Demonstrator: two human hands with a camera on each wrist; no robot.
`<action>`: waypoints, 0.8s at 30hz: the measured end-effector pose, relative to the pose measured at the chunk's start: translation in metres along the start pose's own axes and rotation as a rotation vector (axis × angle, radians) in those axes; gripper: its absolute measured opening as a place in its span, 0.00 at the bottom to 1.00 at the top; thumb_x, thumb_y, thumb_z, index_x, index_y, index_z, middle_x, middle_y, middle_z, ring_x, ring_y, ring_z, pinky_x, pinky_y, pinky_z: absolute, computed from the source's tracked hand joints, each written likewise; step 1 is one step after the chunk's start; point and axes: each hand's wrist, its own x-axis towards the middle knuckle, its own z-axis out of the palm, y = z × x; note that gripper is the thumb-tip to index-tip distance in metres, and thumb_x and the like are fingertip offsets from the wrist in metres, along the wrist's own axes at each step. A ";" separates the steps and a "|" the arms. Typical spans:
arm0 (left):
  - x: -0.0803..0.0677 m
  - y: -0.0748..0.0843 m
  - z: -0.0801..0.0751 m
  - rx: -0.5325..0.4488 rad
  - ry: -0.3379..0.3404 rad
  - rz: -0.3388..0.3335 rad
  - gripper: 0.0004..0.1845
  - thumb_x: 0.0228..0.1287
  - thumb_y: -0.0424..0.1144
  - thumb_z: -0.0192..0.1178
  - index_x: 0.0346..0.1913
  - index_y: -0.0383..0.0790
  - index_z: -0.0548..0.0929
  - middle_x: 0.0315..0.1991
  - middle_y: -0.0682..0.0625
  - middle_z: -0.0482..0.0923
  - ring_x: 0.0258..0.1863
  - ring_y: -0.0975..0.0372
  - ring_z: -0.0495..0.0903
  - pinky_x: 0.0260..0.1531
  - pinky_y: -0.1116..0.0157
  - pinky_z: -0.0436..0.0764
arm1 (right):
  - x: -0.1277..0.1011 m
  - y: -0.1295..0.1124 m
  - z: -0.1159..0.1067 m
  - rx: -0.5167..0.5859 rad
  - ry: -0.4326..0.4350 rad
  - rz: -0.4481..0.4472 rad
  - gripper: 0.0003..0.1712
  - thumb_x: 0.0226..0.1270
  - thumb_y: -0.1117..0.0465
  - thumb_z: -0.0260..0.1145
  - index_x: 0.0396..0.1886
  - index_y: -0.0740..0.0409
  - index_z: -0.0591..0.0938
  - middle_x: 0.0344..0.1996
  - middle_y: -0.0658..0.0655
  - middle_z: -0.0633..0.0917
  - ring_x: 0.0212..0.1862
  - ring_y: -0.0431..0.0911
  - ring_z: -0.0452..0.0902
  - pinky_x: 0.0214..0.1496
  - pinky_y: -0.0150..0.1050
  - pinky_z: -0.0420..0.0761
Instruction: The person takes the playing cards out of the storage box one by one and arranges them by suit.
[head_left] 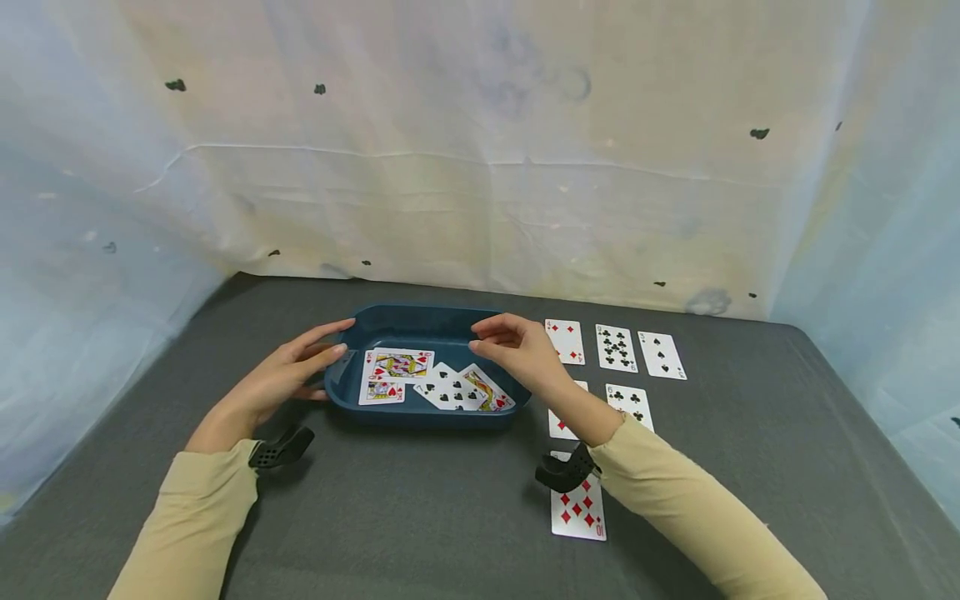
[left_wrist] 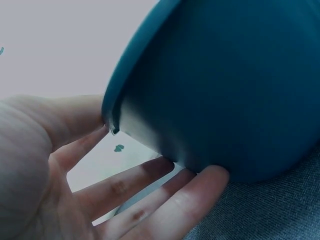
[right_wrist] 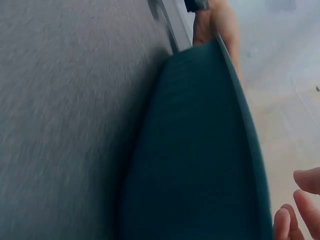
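In the head view my left hand (head_left: 281,375) is at the left end of a dark blue tray (head_left: 420,421). In the left wrist view its thumb (left_wrist: 82,117) lies at the tray's rim and the fingertips (left_wrist: 212,175) meet the outer wall. Inside the tray lie several playing cards, face up: red face cards (head_left: 382,392) at the left, a black spade card (head_left: 447,390) and another face card (head_left: 491,392) at the right. My right hand (head_left: 521,350) hovers over the tray's right end, fingers loosely bent, nothing visible between them.
Right of the tray, face-up cards lie in columns on the grey table (head_left: 420,517): diamond cards (head_left: 566,342), club cards (head_left: 617,348) and a spade card (head_left: 662,356). A ten of diamonds (head_left: 577,512) lies nearest, under the right wrist. A pale cloth (head_left: 450,208) hangs behind.
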 end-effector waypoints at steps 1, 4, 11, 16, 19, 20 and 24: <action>0.000 0.000 0.000 0.000 0.001 0.000 0.35 0.71 0.57 0.50 0.76 0.57 0.51 0.74 0.35 0.49 0.69 0.40 0.59 0.46 0.53 0.81 | 0.001 -0.001 0.004 -0.006 -0.006 0.000 0.17 0.62 0.63 0.68 0.49 0.65 0.82 0.42 0.61 0.85 0.42 0.47 0.81 0.48 0.36 0.80; 0.001 0.000 0.000 0.006 0.006 0.002 0.35 0.71 0.55 0.50 0.76 0.57 0.52 0.74 0.35 0.49 0.69 0.40 0.60 0.45 0.54 0.82 | 0.004 -0.004 0.016 -0.013 -0.026 0.016 0.17 0.61 0.63 0.69 0.49 0.64 0.82 0.40 0.59 0.84 0.40 0.45 0.79 0.45 0.34 0.80; 0.001 0.000 0.001 0.001 0.015 -0.003 0.34 0.72 0.54 0.50 0.76 0.55 0.52 0.74 0.35 0.50 0.68 0.40 0.61 0.44 0.54 0.82 | 0.007 -0.007 0.036 -0.038 -0.044 0.038 0.14 0.59 0.62 0.71 0.46 0.60 0.84 0.35 0.56 0.84 0.36 0.42 0.78 0.39 0.30 0.78; 0.000 0.001 0.000 0.000 0.016 -0.006 0.34 0.73 0.53 0.50 0.76 0.55 0.52 0.74 0.34 0.51 0.67 0.40 0.61 0.44 0.55 0.82 | 0.010 -0.007 0.043 -0.085 -0.070 0.050 0.15 0.60 0.61 0.70 0.46 0.60 0.83 0.38 0.57 0.84 0.38 0.43 0.77 0.40 0.31 0.76; 0.000 0.001 0.000 0.002 0.013 -0.007 0.34 0.72 0.54 0.50 0.76 0.55 0.52 0.74 0.34 0.50 0.68 0.40 0.61 0.44 0.54 0.82 | 0.011 -0.006 0.046 -0.119 -0.098 0.076 0.16 0.60 0.61 0.70 0.48 0.60 0.83 0.44 0.59 0.84 0.42 0.45 0.77 0.42 0.33 0.76; 0.000 0.001 0.000 0.002 0.013 -0.006 0.34 0.72 0.55 0.50 0.76 0.55 0.52 0.74 0.34 0.50 0.68 0.40 0.60 0.44 0.54 0.82 | 0.011 -0.006 0.047 -0.134 -0.104 0.084 0.17 0.61 0.60 0.70 0.49 0.60 0.82 0.46 0.60 0.83 0.44 0.46 0.77 0.44 0.34 0.76; 0.000 0.001 0.000 0.003 0.015 -0.005 0.34 0.72 0.54 0.50 0.76 0.55 0.52 0.74 0.34 0.50 0.68 0.40 0.60 0.45 0.53 0.82 | 0.012 -0.005 0.048 -0.206 -0.113 0.128 0.19 0.59 0.58 0.71 0.50 0.60 0.82 0.50 0.59 0.82 0.50 0.50 0.76 0.49 0.41 0.77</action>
